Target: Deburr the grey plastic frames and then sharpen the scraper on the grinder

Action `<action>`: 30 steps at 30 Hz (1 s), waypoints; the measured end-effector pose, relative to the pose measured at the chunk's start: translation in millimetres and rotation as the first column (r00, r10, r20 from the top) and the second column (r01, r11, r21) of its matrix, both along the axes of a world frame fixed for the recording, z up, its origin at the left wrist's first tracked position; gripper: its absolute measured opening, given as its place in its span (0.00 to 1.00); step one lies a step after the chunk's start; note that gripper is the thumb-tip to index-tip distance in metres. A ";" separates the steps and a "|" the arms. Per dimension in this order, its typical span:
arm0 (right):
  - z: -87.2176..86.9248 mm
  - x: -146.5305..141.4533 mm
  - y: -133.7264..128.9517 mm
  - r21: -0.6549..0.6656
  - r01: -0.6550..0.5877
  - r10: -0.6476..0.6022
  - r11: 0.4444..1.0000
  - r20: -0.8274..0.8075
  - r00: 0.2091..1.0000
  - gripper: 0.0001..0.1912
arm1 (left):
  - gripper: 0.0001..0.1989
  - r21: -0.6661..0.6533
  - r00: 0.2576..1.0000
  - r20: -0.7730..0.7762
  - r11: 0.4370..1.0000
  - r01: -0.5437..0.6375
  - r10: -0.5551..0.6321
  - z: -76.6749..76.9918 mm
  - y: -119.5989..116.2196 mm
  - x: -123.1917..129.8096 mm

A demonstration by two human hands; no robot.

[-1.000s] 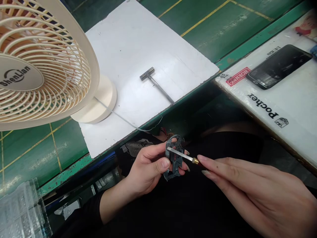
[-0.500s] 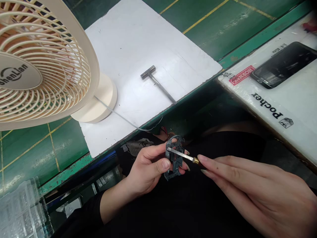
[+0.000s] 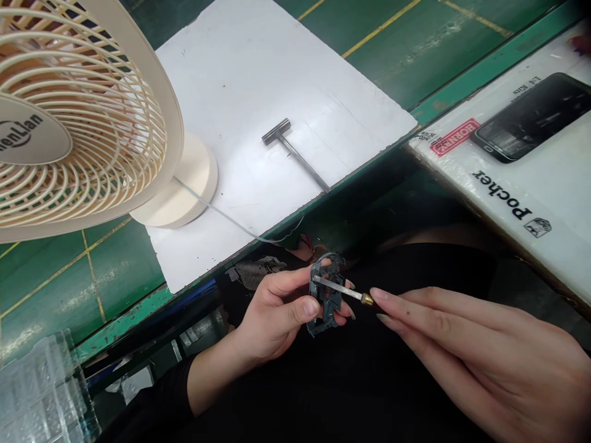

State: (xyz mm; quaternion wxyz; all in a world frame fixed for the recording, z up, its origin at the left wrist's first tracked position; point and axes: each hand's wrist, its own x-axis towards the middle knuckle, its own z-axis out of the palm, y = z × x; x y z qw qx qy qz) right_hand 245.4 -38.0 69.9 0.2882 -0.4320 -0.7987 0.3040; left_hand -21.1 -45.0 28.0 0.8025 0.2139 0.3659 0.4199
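Observation:
In my left hand point(image 3: 270, 317) is a dark grey plastic part point(image 3: 329, 312) with a curved rim and open gaps, pinched between thumb and fingers above my lap. My right hand point(image 3: 480, 347) comes in from the lower right, closed on a hand tool with a slim flat metal blade point(image 3: 339, 288) and a brass collar. Its handle is mostly hidden behind my fingers. The blade lies across the upper part of the plastic piece, its tip at the rim near my left fingertips.
A cream fan point(image 3: 106, 117) stands at left on a white board point(image 3: 240, 74) on the green workbench point(image 3: 383, 37). A metal T-shaped hammer point(image 3: 302, 161) lies on that board. At right, a phone point(image 3: 530, 120) rests on a white box point(image 3: 563, 184). Clear plastic trays point(image 3: 41, 394) are at lower left.
The tool has drawn back very slightly to the right with my right hand, its tip still at the rim. My left hand and the plastic part have hardly moved.

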 end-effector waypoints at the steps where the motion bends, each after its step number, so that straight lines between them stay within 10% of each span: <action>1: -0.1 0.4 -0.8 -0.008 0.001 -0.001 1.000 0.003 1.000 0.23 | 0.19 0.002 1.000 0.005 1.000 0.000 0.000 -0.1 0.0 0.1; 30: -6.1 -5.4 -0.2 -0.088 -0.025 0.017 0.996 -0.095 0.995 0.18 | 0.19 0.034 0.997 0.066 0.998 -0.050 0.048 2.7 -5.4 3.8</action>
